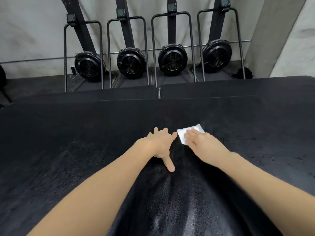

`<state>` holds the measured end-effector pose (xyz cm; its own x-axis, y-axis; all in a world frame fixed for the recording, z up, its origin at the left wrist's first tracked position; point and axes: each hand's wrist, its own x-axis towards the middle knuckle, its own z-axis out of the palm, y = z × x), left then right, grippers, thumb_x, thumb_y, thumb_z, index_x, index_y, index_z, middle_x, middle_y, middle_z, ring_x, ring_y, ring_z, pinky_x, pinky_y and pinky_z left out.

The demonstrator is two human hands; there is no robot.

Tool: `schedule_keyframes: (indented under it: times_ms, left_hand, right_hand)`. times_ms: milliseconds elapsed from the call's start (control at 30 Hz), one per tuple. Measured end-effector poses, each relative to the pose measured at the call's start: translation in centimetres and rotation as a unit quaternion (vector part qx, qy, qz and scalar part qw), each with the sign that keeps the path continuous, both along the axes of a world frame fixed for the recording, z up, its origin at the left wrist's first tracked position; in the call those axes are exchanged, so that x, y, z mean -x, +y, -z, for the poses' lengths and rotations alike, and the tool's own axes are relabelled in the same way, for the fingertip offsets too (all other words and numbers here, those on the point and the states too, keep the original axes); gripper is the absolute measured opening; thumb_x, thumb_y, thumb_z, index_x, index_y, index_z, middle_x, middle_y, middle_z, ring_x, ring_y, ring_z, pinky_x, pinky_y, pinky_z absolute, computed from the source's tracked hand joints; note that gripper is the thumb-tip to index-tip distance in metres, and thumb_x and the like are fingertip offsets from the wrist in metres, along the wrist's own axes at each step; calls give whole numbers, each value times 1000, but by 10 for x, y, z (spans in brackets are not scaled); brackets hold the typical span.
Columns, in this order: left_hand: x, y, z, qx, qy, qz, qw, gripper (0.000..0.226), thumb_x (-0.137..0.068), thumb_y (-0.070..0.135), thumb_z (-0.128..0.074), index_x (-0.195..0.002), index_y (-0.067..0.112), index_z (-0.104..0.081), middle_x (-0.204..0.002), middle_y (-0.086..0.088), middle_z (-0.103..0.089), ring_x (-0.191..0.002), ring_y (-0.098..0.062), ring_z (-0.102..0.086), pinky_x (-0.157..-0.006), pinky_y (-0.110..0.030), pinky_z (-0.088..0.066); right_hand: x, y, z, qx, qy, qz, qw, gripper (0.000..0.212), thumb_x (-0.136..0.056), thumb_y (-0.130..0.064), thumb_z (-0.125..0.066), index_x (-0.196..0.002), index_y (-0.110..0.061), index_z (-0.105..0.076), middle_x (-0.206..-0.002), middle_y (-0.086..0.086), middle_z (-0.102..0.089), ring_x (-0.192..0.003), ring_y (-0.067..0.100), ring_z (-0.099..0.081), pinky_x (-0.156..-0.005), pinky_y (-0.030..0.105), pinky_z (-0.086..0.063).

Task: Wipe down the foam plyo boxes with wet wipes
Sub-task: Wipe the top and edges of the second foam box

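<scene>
A large black foam plyo box [68, 150] fills the lower part of the head view, its top shiny and wet in the middle near me. A white wet wipe [183, 135] lies flat on the box top, right of centre. My right hand [202, 142] presses on the wipe with straight fingers, covering its near right part. My left hand [162, 143] rests flat on the box just left of the wipe, fingers spread and thumb pointing back toward me.
Two more black foam boxes [221, 89] sit lower behind this one, a narrow gap between them. Beyond them several black rowing machines [131, 63] stand upright against a grey wall. A pillar [265, 40] rises at the right.
</scene>
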<state>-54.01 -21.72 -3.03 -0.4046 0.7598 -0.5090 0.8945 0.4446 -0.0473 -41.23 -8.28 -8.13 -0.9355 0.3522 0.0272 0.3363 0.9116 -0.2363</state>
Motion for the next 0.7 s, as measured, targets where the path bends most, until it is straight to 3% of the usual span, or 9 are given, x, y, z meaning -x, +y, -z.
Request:
schedule_keyframes:
  times_ms: [100,200,267,300,500,600,700]
  left_hand:
    - [-1,3,2,6,-2,-5,1000,149,-56,59,-91,-161,24,8,-167,-14,-1,-151,-49,4,-121,-61,-18]
    - [-2,5,3,8,0,-10,1000,149,-55,56,-93,-161,23,6,-165,-15,-4,-150,-50,2,-120,-63,-18]
    - [-2,5,4,4,-2,-13,1000,149,-56,55,-93,-161,22,7,-166,-16,-4,-150,-51,2,-120,-63,-16]
    - [-1,5,5,2,-1,-12,1000,150,-56,55,-93,-161,22,9,-166,-16,-1,-150,-51,4,-120,-63,-15]
    - [2,5,7,-1,-4,-6,1000,150,-55,57,-93,-161,22,8,-167,-16,4,-150,-51,7,-121,-63,-14]
    - [2,7,4,16,-2,-10,1000,151,-56,56,-92,-161,21,10,-167,-17,5,-149,-53,9,-120,-65,-13]
    - [5,10,3,33,1,1,999,152,-55,61,-91,-161,22,12,-167,-17,3,-150,-52,6,-119,-63,-17]
  right_hand:
    - [22,18,0,-34,-4,16,999,37,-106,-28,-36,-133,-11,-56,-138,8,-53,-124,30,-51,-101,40,-44]
    - [24,11,-2,-115,4,35,993,22,-104,-19,-40,-110,-13,-61,-107,2,-61,-87,26,-61,-69,35,-51]
    - [10,-4,-3,-131,7,29,991,16,-101,-16,-42,-91,-14,-56,-85,-1,-55,-69,22,-54,-51,28,-38]
    - [1,-11,-2,-122,18,14,992,16,-100,-16,-43,-88,-15,-53,-83,-2,-52,-65,21,-52,-49,28,-35]
    - [6,5,3,-29,67,-41,996,17,-103,-25,-41,-92,-15,-50,-90,-4,-53,-61,20,-49,-60,40,-47]
    - [41,28,4,-53,64,-25,996,23,-106,-27,-37,-109,-14,-56,-109,1,-59,-79,23,-58,-73,43,-51]
    - [67,48,0,-90,7,2,996,35,-106,-29,-32,-125,-13,-56,-127,8,-57,-109,30,-57,-91,46,-50]
